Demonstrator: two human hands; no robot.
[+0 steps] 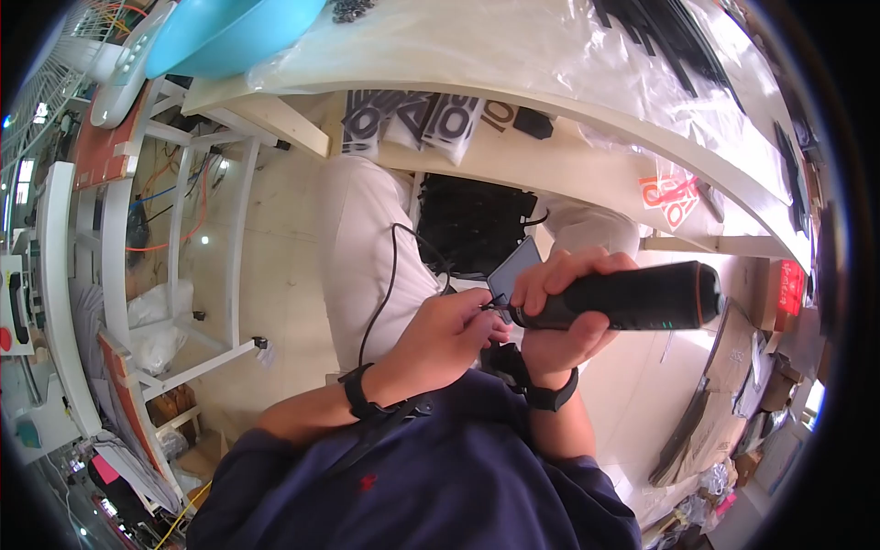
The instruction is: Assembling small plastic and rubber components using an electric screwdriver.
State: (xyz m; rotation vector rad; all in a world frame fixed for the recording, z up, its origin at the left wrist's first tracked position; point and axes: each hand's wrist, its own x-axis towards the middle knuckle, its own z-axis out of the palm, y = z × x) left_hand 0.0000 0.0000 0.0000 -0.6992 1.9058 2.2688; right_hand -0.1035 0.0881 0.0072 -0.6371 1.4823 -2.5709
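My right hand is wrapped round a thick black cylindrical device, held level over my lap. Small green lights glow on its side, and a thin orange ring circles its right end. At the device's left end, my left hand is closed in a pinch on something small and dark that I cannot make out. A thin black cable loops over my left thigh, close to the left hand. Behind the right hand, a flat grey panel shows in part; the fingers hide the rest.
A pale workbench covered with plastic film stands ahead, with dark strips and a turquoise basin on top. Printed bags lie on its lower shelf. A black crate sits between my legs. White frames stand left, cartons right.
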